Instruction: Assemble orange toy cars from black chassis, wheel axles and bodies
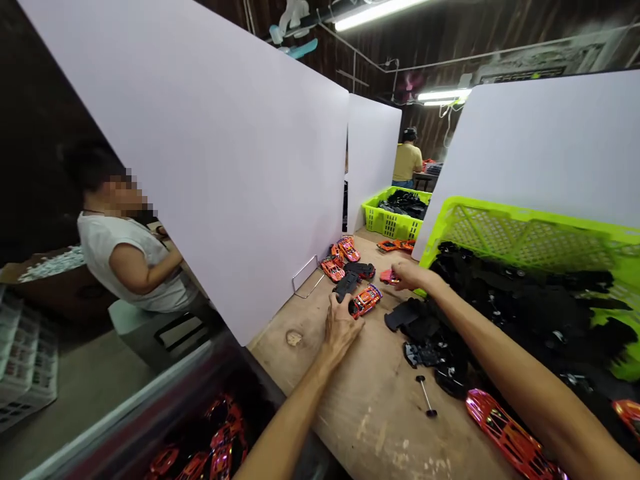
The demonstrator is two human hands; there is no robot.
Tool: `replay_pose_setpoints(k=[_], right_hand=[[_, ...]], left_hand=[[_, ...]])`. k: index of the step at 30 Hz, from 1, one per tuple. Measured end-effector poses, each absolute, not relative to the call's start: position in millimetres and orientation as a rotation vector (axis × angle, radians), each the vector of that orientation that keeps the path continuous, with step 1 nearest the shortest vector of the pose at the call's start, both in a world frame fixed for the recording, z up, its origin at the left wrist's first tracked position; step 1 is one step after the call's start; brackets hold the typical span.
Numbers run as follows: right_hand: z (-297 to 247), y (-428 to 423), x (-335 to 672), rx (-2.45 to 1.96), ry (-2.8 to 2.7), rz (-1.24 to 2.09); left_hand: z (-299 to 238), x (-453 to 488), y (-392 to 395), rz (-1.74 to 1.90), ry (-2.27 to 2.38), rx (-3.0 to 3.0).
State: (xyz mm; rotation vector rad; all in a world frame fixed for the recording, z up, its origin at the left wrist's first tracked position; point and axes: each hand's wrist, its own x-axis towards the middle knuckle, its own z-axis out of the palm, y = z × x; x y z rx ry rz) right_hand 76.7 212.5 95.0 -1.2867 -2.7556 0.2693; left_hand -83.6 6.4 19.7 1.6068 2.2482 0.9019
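My left hand [340, 327] rests on the wooden table [370, 413] with its fingers curled around a black toy car chassis [345, 285]. Just right of it lies a red toy car body [366, 299]. My right hand [407, 273] reaches further out, fingers closed on a small red car shell [387, 276]. More red car bodies [341, 257] and a black chassis [361, 269] lie beyond my hands. Black chassis parts [425, 333] are heaped under my right forearm.
A green crate [525, 233] full of black parts stands at right, another green crate [393, 223] further back. White divider boards [225, 153] wall the bench. A wheel axle [426, 396] and red shell [505, 433] lie near. A person sits at left, another stands far back.
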Motion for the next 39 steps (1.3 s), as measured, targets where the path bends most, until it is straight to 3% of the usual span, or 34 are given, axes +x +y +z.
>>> replay_pose_setpoints(k=[5,10,16,20,22,24,28,30,32,35,39], right_hand=[[108,245,39,-1.243,-2.867,0.238],[96,235,-5,-1.210,-2.971,0.337],[111,209,34,-1.337,-2.809,0.530],[118,161,67,-1.137,-2.754,0.841],[115,122,64,-0.903,-2.705,1.295],[108,68,47,-0.725,-2.578,1.740],[89,-55,3,-0.577,-2.507,2.254],[82,-81,-17,-0.579,-2.524,2.205],[81,-63,-28,-0.431,-2.607,1.912],[94,20,-22,-0.449,-2.777,1.248],[106,134,-3,-0.728,-2.803,0.927]], left_hand=[[29,-89,-15,0.899,2.223,1.663],[49,-60,28,0.681,2.309,1.673],[64,-40,55,0.688,2.282,1.497],[62,-82,-47,0.893,2.174,1.229],[60,-107,-128,1.234,1.855,0.861],[59,-124,-210,1.342,1.701,0.560],[50,-147,-322,1.189,2.230,0.287],[44,-161,-335,1.070,2.636,0.214],[45,-171,-317,1.090,2.819,0.345],[64,-169,-239,1.199,2.483,0.911],[93,-149,-87,0.984,2.345,1.316]])
